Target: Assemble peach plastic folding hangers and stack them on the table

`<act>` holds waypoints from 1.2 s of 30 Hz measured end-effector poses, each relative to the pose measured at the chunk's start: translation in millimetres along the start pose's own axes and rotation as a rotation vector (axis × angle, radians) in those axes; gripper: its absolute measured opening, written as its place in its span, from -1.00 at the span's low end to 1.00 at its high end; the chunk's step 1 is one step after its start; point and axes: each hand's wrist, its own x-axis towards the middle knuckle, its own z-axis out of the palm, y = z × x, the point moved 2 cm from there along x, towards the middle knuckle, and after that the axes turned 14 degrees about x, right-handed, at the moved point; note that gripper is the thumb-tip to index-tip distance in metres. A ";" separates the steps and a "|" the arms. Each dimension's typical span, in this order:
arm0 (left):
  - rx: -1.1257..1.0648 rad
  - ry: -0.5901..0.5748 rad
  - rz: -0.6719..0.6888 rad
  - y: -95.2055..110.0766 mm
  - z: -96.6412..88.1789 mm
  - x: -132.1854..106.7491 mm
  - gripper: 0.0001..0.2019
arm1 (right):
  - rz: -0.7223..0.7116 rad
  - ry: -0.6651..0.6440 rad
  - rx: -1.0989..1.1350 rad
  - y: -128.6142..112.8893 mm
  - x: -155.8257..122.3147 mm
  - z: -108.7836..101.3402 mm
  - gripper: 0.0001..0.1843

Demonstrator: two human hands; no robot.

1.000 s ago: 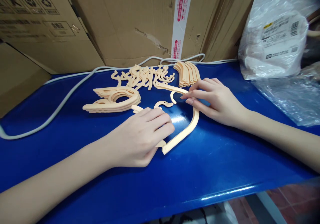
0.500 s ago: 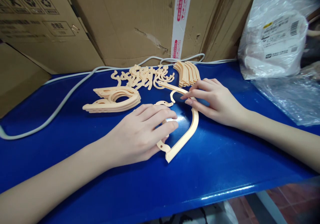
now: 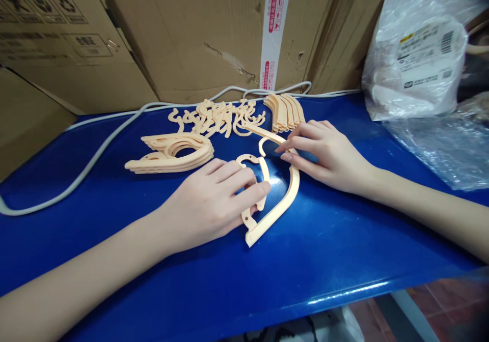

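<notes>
Head view: both bare hands work over a blue table [image 3: 313, 260], wrists coming in from either side. The right hand [image 3: 328, 153] pinches the upper bend of a cream curved frame [image 3: 274, 215] between thumb and fingers, its other fingers loosely bent. The frame lies near the middle of the table, one limb slanting away toward the loose pieces, the other slanting back to an end beside the left hand [image 3: 225, 194]. That hand's fingers are bent over small cream parts, one fingertip touching a short curved strip [image 3: 264, 171]; its thumb is largely hidden, so whether it grips I cannot tell. A small hook [image 3: 262, 147] sits just inside the frame's upper limb.

Behind the hands, a pile of hooks [image 3: 217, 115] and a stack of bent arms [image 3: 283, 113] crowd the rear edge, with cardboard boxes [image 3: 214, 26] rising behind. A flat stack of frames [image 3: 171, 168] limits the left hand's far side. At right, a plastic bag [image 3: 416, 72] and thin film [image 3: 431, 148] take up the back corner. Toward the person, a broad blue stretch separates both hands from the front edge.
</notes>
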 end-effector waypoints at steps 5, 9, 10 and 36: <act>-0.146 -0.056 0.040 2.0 2.3 -3.4 -0.67 | 0.001 -0.011 -0.001 0.2 -0.2 0.4 -0.73; -0.224 -0.098 0.045 3.6 3.8 -4.9 -0.67 | 0.005 -0.011 0.002 0.9 -0.5 1.2 -0.74; -0.240 -0.103 0.038 3.6 4.3 -5.0 -0.67 | 0.007 -0.012 0.003 1.2 -0.6 1.4 -0.74; -0.302 -0.033 -0.037 4.8 1.2 -2.3 -0.60 | 0.014 -0.018 0.018 2.1 -1.1 3.0 -0.75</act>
